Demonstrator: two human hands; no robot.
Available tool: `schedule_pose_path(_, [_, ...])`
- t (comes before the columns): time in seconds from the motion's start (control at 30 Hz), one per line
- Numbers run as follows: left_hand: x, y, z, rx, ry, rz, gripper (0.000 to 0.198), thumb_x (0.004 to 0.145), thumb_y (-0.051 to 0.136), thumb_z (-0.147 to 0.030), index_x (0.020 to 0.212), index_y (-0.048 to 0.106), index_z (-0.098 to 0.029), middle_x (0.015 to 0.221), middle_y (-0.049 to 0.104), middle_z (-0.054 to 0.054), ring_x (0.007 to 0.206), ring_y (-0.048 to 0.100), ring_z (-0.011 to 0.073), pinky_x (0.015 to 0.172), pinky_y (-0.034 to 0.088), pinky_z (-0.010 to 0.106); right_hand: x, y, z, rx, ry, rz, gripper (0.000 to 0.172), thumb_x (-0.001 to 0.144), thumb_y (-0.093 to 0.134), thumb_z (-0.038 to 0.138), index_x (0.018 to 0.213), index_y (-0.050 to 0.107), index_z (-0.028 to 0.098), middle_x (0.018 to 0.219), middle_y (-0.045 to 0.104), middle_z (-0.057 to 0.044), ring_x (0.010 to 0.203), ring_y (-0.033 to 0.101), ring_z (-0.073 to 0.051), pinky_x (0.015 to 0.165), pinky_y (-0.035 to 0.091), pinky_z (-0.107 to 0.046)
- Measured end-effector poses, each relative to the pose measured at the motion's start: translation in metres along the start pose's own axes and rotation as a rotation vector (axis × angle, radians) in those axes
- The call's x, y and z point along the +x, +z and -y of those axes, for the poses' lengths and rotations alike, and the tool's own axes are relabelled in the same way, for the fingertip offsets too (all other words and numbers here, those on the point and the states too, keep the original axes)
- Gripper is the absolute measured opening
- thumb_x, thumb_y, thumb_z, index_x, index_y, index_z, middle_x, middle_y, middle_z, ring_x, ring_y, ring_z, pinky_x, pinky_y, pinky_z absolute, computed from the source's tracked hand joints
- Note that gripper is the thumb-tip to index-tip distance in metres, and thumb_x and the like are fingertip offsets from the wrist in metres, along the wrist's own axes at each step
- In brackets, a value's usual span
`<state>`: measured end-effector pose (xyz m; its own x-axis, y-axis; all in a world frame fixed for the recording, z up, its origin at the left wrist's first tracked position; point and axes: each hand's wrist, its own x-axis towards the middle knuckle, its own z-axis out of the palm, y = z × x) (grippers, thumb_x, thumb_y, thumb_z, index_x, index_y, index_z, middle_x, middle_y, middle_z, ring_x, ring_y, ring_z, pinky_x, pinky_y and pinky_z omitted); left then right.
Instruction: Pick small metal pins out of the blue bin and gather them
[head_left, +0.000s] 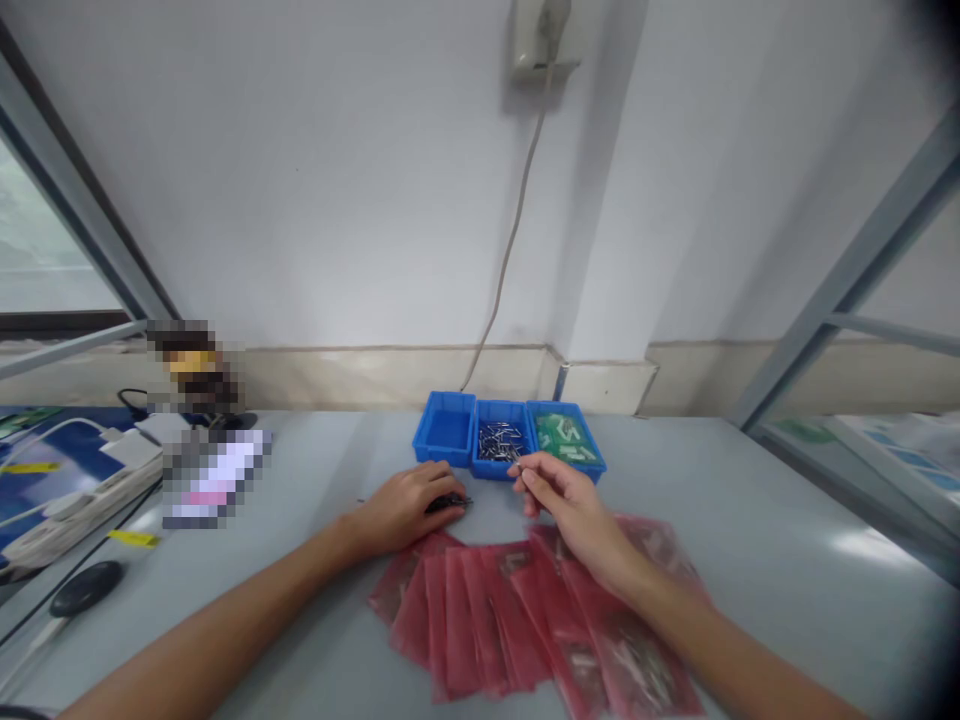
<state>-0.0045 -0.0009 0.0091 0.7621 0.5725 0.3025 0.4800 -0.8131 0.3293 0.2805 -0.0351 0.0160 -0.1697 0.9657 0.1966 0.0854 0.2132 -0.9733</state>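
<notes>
My left hand [416, 500] rests on the table with its fingers curled over several small dark metal pins [448, 502]. The palm hides part of them. My right hand [562, 495] hovers at the front edge of the middle blue bin [489, 471], thumb and fingertips pinched together. Whatever is in that pinch is too small to make out. Loose shiny metal pins [501, 440] fill the bottom of this bin. Below both hands, red translucent bags [480, 620] lie fanned out and overlapping, some with metal parts inside. My right forearm passes over the bags on the right.
Left of the middle bin stands an empty blue bin [444, 432]; on its right, another blue bin [600, 466] holds green-and-white packets [564, 438]. A power strip [82, 510] with cables and a black oval object [87, 588] lie at the left. A wall rises behind the bins.
</notes>
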Motion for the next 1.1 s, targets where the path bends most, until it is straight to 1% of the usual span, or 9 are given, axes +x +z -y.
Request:
schedule_pose_path(0.17, [0.000, 0.001, 0.000, 0.008, 0.002, -0.019, 0.021, 0.112, 0.055, -0.038, 0.119, 0.069, -0.023, 0.110, 0.067, 0.006, 0.105, 0.066, 0.0218, 0.092, 0.052, 0.033, -0.001, 0.000, 0.000, -0.086, -0.045, -0.036, 0.024, 0.095, 0.076, 0.046, 0.100, 0.070, 0.023, 0.077, 0.060, 0.003, 0.071, 0.056, -0.017, 0.069, 0.045, -0.030])
schedule_pose_path(0.27, [0.001, 0.002, 0.000, 0.015, 0.001, -0.016, 0.022, 0.113, 0.055, -0.039, 0.119, 0.068, -0.023, 0.110, 0.067, 0.006, 0.104, 0.065, 0.0219, 0.091, 0.052, 0.033, -0.002, 0.000, 0.003, -0.119, -0.074, -0.057, 0.021, 0.092, 0.079, 0.042, 0.095, 0.069, 0.023, 0.078, 0.061, 0.002, 0.075, 0.057, -0.018, 0.073, 0.045, -0.030])
schedule_pose_path(0.37, [0.001, 0.002, 0.000, 0.013, -0.004, -0.002, 0.020, 0.112, 0.055, -0.037, 0.120, 0.067, -0.023, 0.111, 0.067, 0.006, 0.106, 0.065, 0.0222, 0.092, 0.052, 0.033, -0.003, 0.003, 0.007, -0.087, -0.055, -0.018, 0.025, 0.093, 0.078, 0.046, 0.093, 0.068, 0.023, 0.077, 0.060, 0.002, 0.072, 0.056, -0.018, 0.070, 0.045, -0.030])
schedule_pose_path(0.5, [0.001, 0.001, -0.001, 0.006, -0.010, -0.009, 0.019, 0.112, 0.057, -0.036, 0.120, 0.068, -0.023, 0.112, 0.067, 0.006, 0.105, 0.066, 0.0219, 0.091, 0.052, 0.033, -0.004, 0.004, 0.008, -0.028, 0.008, 0.035, 0.036, 0.099, 0.069, 0.058, 0.096, 0.069, 0.022, 0.080, 0.063, 0.001, 0.065, 0.055, -0.016, 0.062, 0.042, -0.029])
schedule_pose_path(0.63, [0.001, 0.001, -0.001, 0.000, -0.008, -0.010, 0.018, 0.112, 0.057, -0.035, 0.119, 0.068, -0.023, 0.112, 0.067, 0.006, 0.105, 0.066, 0.0218, 0.092, 0.052, 0.033, -0.002, -0.001, 0.007, 0.031, 0.027, -0.001, 0.042, 0.102, 0.064, 0.063, 0.095, 0.070, 0.021, 0.081, 0.065, 0.000, 0.064, 0.055, -0.015, 0.062, 0.042, -0.028])
schedule_pose_path(0.77, [0.000, 0.000, -0.001, -0.003, -0.014, -0.010, 0.018, 0.111, 0.058, -0.035, 0.119, 0.068, -0.023, 0.112, 0.067, 0.005, 0.105, 0.065, 0.0218, 0.092, 0.052, 0.033, 0.002, -0.005, 0.007, 0.079, 0.031, -0.042, 0.046, 0.098, 0.066, 0.066, 0.097, 0.069, 0.020, 0.083, 0.064, 0.000, 0.061, 0.053, -0.013, 0.061, 0.041, -0.028])
schedule_pose_path(0.87, [0.000, 0.000, -0.002, -0.006, -0.008, -0.007, 0.018, 0.112, 0.057, -0.035, 0.119, 0.068, -0.023, 0.113, 0.067, 0.005, 0.106, 0.066, 0.0217, 0.093, 0.052, 0.033, 0.002, -0.004, 0.010, 0.047, 0.031, -0.053, 0.046, 0.094, 0.071, 0.066, 0.099, 0.068, 0.020, 0.087, 0.065, 0.000, 0.062, 0.054, -0.013, 0.062, 0.042, -0.028])
schedule_pose_path(0.97, [0.001, 0.000, -0.002, 0.001, -0.006, -0.006, 0.019, 0.112, 0.057, -0.036, 0.120, 0.068, -0.023, 0.112, 0.067, 0.006, 0.105, 0.066, 0.0218, 0.092, 0.052, 0.033, -0.002, -0.002, 0.014, 0.023, 0.058, -0.037, 0.042, 0.094, 0.074, 0.063, 0.094, 0.066, 0.021, 0.078, 0.060, 0.003, 0.062, 0.054, -0.014, 0.062, 0.041, -0.027])
schedule_pose_path(1.1, [0.001, 0.001, -0.001, 0.008, -0.005, -0.002, 0.020, 0.112, 0.057, -0.036, 0.121, 0.067, -0.023, 0.113, 0.067, 0.006, 0.107, 0.066, 0.0225, 0.093, 0.053, 0.034, -0.005, 0.000, 0.016, 0.059, 0.134, -0.045, 0.046, 0.097, 0.069, 0.065, 0.082, 0.061, 0.022, 0.064, 0.052, 0.006, 0.053, 0.046, -0.012, 0.054, 0.035, -0.026])
